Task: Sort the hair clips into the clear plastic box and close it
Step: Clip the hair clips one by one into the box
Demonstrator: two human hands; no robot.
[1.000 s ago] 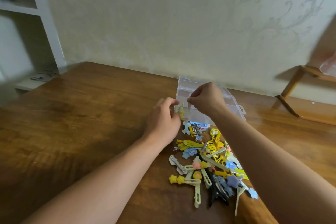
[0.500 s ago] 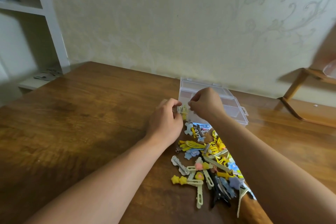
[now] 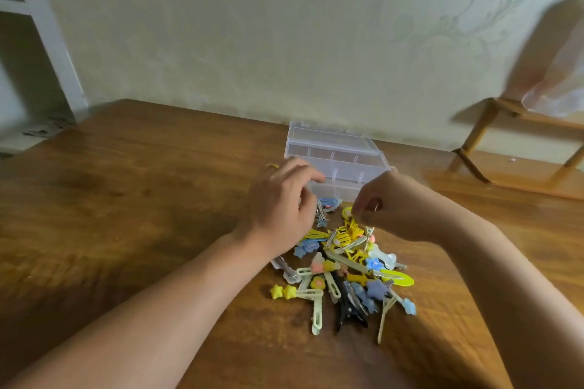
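A clear plastic box with inner dividers stands on the wooden table near the wall; I cannot tell whether its lid is latched. In front of it lies a heap of several hair clips, yellow, blue, pale green and black. My left hand hovers over the heap's left far edge, fingers apart and curled down, nothing clearly in it. My right hand is pinched at the heap's far end on a round yellow hair clip. A small yellow bit shows behind my left hand.
A white shelf unit stands at the left beyond the table's corner. At the right a wooden rack holds a plastic bag. The wall runs just behind the box.
Both hands have left the box's front edge and come down to the heap. The small pale clip held between them earlier is out of sight. The view has shifted a little.
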